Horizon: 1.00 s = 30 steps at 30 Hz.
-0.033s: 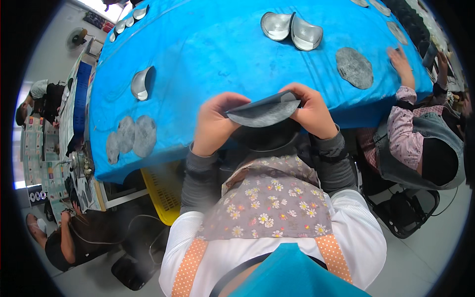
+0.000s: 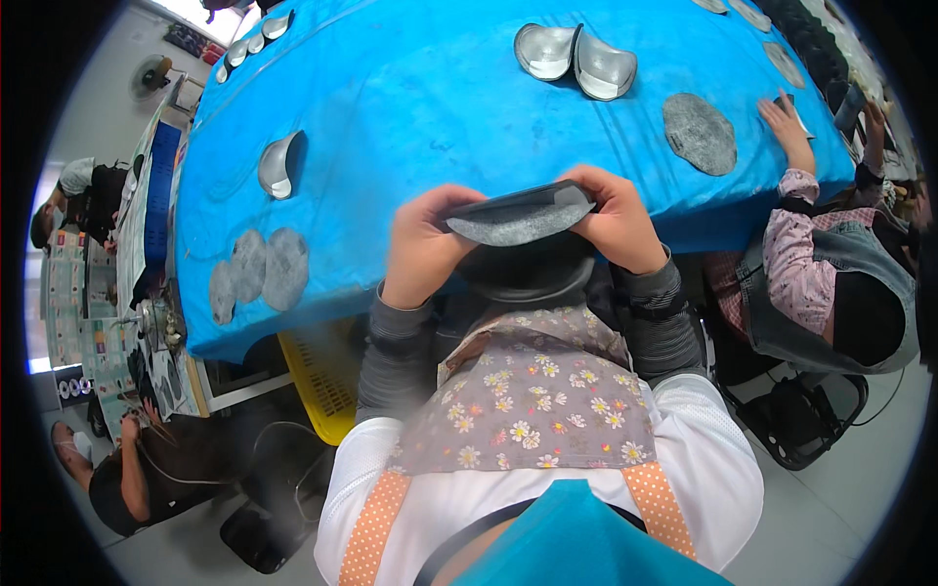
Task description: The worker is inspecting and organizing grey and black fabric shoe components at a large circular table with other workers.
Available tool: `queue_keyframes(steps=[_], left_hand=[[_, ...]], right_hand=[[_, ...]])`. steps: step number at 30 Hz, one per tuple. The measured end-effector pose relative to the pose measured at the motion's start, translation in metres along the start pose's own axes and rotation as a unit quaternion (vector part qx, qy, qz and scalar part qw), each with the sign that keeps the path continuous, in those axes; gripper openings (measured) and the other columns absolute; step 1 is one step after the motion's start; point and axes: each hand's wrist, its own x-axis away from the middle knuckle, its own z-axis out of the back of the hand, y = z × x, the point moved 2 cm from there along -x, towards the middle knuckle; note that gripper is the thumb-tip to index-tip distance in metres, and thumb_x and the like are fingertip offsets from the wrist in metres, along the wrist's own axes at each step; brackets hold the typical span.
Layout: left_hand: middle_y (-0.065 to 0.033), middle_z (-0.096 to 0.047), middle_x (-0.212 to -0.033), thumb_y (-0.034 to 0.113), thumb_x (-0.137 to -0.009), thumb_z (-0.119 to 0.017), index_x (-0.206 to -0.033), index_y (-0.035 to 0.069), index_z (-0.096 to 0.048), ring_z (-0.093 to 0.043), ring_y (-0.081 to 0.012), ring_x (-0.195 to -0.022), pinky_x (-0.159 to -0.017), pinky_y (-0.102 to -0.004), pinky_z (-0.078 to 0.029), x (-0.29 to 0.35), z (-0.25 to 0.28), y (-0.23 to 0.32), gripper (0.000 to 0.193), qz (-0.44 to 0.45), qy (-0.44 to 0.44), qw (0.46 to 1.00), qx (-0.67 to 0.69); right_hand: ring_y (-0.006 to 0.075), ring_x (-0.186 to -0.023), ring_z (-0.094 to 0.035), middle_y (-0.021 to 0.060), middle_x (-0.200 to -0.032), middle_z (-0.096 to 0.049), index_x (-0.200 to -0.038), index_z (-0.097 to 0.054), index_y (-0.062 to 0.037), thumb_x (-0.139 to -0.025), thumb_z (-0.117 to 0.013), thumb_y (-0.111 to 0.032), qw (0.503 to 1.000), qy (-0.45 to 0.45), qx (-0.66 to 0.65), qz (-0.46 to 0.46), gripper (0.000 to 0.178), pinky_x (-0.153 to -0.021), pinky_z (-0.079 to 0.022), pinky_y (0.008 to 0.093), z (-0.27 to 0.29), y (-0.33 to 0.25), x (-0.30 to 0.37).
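Note:
Both my hands hold a grey, felt-like pad (image 2: 518, 223) with a dark upper edge, bent into a shallow curve above the table's near edge. My left hand (image 2: 430, 237) grips its left end, thumb along the top. My right hand (image 2: 618, 217) pinches its right end. Fingers behind the pad are partly hidden. Below it, over my lap, lies a black rounded thing (image 2: 532, 278) whose kind I cannot make out. On the table to my left lie overlapping flat grey discs (image 2: 286, 268).
A blue sheet covers the table (image 2: 420, 107). Curved grey cups with white patches (image 2: 606, 63) stand at the far side; another cup (image 2: 278, 166) is at left. A grey disc (image 2: 700, 134) lies rightward, near a co-worker's hand (image 2: 788, 130). A yellow basket (image 2: 318, 386) sits below left.
The pad in my hands has tilted and bowed, so its grey face looks more open and its dark upper edge flatter. At right, the co-worker's hand has shifted slightly left.

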Motion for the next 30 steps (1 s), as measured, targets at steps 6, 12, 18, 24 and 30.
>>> queue_keyframes(steps=[6, 12, 18, 24, 30], left_hand=[[-0.0074, -0.066, -0.092, -0.001, -0.081, -0.061, -0.101, -0.005, -0.063, -0.060, -0.0098, -0.083, -0.074, -0.0229, -0.049, 0.005, 0.016, -0.003, 0.020, 0.112, -0.098, 0.985, 0.082], [-0.0078, -0.066, -0.093, -0.001, -0.083, -0.059, -0.100, -0.006, -0.063, -0.060, -0.0110, -0.083, -0.075, -0.0231, -0.049, 0.008, 0.010, -0.007, 0.018, 0.029, -0.048, 0.996, 0.074], [-0.0090, -0.067, -0.092, -0.002, -0.082, -0.061, -0.099, -0.005, -0.064, -0.061, -0.0119, -0.084, -0.074, -0.0236, -0.049, 0.010, 0.014, -0.011, 0.018, 0.062, -0.099, 0.986, 0.121], [-0.0124, -0.066, -0.093, -0.004, -0.079, -0.064, -0.094, -0.005, -0.064, -0.062, -0.0156, -0.086, -0.076, -0.0261, -0.050, 0.013, 0.006, -0.019, 0.016, -0.017, -0.001, 0.996, 0.092], [-0.0131, -0.065, -0.092, -0.007, -0.078, -0.063, -0.091, -0.005, -0.063, -0.063, -0.0190, -0.088, -0.079, -0.0283, -0.051, 0.016, 0.009, -0.013, 0.013, -0.061, -0.048, 0.991, 0.110]], right_hand=[[0.0052, -0.078, -0.054, 0.0015, -0.088, -0.064, -0.100, -0.063, 0.0043, -0.086, -0.058, -0.003, 0.998, -0.032, -0.057, -0.012, 0.017, -0.068, -0.045, 0.0209, 0.003, 0.000, 0.009], [0.0059, -0.075, -0.056, 0.0024, -0.085, -0.065, -0.099, -0.064, 0.0046, -0.085, -0.059, -0.003, 1.000, -0.019, -0.008, 0.008, 0.017, -0.067, -0.046, 0.0211, -0.007, -0.002, 0.008], [0.0060, -0.071, -0.056, 0.0046, -0.080, -0.066, -0.097, -0.065, 0.0035, -0.081, -0.062, -0.003, 0.996, -0.033, 0.067, 0.057, 0.017, -0.062, -0.045, 0.0214, -0.006, -0.005, 0.011], [0.0068, -0.067, -0.056, 0.0054, -0.075, -0.066, -0.094, -0.066, 0.0018, -0.079, -0.063, -0.001, 0.994, -0.033, 0.101, 0.021, 0.016, -0.059, -0.045, 0.0221, -0.007, -0.003, 0.009], [0.0139, -0.071, -0.062, 0.0113, -0.082, -0.067, -0.095, -0.067, -0.0004, -0.076, -0.064, -0.001, 0.986, -0.037, 0.115, 0.112, 0.019, -0.064, -0.048, 0.0252, -0.017, -0.012, 0.010]])
